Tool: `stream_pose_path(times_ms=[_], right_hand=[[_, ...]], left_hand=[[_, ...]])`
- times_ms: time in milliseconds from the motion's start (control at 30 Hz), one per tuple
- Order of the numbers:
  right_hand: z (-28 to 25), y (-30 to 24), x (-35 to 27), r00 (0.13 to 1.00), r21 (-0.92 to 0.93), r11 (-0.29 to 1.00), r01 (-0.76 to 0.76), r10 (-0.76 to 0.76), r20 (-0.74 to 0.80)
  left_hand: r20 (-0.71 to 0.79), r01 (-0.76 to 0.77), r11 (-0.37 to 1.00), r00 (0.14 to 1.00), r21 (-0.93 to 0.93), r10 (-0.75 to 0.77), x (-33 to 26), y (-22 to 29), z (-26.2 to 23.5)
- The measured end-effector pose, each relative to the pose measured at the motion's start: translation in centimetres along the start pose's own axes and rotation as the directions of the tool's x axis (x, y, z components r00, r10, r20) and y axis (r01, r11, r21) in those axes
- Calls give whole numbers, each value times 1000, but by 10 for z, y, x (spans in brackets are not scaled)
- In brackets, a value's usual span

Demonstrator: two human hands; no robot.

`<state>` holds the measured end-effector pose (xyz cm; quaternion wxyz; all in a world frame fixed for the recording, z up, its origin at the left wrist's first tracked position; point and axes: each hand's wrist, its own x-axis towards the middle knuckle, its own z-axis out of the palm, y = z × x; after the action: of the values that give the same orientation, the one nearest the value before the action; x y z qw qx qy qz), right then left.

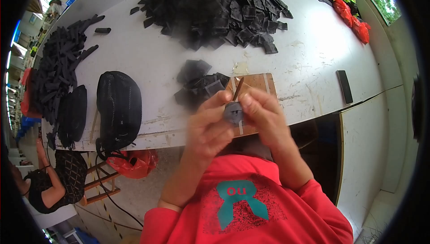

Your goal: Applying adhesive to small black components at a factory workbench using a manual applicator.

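A small grey piece sits between the two hands, above a brown board at the near edge of the white worktop. The left grip is closed on its left side, the right grip pinches its right; blur hides the exact finger contacts. A brown stick slants up between them. White surface stretches from the board rightward to a dark strip near the right edge. Counted: one grey piece, one stick, one board, one strip, two black pouches at left. The black fabric pieces heaped at the far side are too many to count.
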<state>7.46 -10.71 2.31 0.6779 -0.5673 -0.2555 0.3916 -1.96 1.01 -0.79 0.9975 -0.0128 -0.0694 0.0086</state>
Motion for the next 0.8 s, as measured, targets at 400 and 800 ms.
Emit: stream_pose_path(times_ms=[400, 800], right_hand=[[-30, 6, 38, 995, -3, 1000, 9, -9, 96], [-7, -9, 16, 807, -523, 712, 469, -587, -74]], left_hand=[[-248, -85, 579, 847, 811, 471, 28, 1, 7], [211, -419, 207, 753, 884, 623, 33, 2, 18]])
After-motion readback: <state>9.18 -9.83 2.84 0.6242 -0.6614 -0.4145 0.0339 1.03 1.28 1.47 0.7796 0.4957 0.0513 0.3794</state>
